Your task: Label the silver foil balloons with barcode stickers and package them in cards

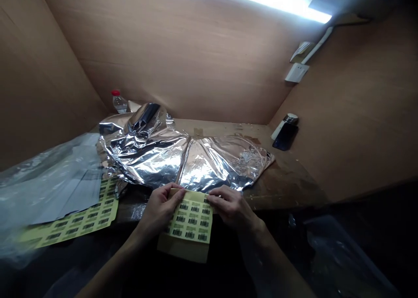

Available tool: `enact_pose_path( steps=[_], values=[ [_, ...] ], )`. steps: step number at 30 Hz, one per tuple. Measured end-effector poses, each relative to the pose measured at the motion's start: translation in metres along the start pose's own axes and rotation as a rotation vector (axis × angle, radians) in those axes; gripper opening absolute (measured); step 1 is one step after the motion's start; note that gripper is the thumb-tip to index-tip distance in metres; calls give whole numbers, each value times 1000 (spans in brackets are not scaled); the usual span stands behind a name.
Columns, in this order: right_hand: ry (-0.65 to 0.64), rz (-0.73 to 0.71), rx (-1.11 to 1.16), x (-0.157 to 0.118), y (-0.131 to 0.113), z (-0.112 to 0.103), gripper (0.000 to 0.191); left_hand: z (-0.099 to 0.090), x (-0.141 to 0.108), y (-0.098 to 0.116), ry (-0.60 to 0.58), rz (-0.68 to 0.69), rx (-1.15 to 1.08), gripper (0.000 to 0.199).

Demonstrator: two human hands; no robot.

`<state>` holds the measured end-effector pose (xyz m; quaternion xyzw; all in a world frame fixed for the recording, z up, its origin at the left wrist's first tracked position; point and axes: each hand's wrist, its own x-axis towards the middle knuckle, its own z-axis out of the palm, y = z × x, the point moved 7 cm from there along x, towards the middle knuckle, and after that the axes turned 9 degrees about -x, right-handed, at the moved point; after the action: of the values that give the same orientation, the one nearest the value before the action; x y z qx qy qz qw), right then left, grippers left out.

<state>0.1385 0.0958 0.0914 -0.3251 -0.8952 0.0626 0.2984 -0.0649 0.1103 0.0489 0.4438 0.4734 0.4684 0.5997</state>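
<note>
Pinching a yellow barcode label sheet (189,226)

The left hand (160,208) and right hand (230,207) are clenching the sheet's top edge between fingers and thumbs, holding it just off the front of the wooden bench (287,189). Crumpled silver foil (146,158) is lying behind it; a second label sheet (85,215) is resting leftward, partly under clear plastic (48,189)

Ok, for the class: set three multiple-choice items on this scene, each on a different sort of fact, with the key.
1. Where is the plastic bottle? A beyond the silver foil; B under it; C on top of it.
2. What colour is the bottle's cap? A blue; B red; C white.
3. How is the barcode label sheet held? A by one hand only; B not at all; C by both hands.

1 A: it stands past the foil's far edge.
2 B: the cap shows red.
3 C: the left hand and right hand both pinch its top edge.
</note>
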Motion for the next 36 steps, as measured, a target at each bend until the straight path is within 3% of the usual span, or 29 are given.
enact_pose_path(
  steps=[3,6,8,10,12,14,16,19,24,31,36],
  values=[
    [0,90,103,2,3,5,34,-6,-4,-2,11,12,19,37],
    [6,176,251,4,5,9,22,-11,-7,1,13,21,137,38],
    [-1,260,361,5,7,11,16,-11,-10,17,30,146,347,35],
    [-47,329,455,7,7,15,14,-3,-14,41,40,371,633,31],
    [-87,360,515,9,5,17,15,15,-18,53,-58,524,865,29],
    [-100,367,534,10,3,17,15,31,-17,49,-214,494,943,20],
    [-92,361,513,10,3,17,15,38,-14,40,-303,386,887,23],
    [-81,334,437,8,4,19,16,37,-9,29,-282,289,796,26],
    [-70,274,358,5,2,23,18,35,-7,16,-244,248,831,33],
    [2,28,153,2,-12,23,28,34,-8,4,-245,239,899,39],
    [-31,-74,-18,-1,-24,27,30,31,-12,3,-207,192,873,40]
  ],
)
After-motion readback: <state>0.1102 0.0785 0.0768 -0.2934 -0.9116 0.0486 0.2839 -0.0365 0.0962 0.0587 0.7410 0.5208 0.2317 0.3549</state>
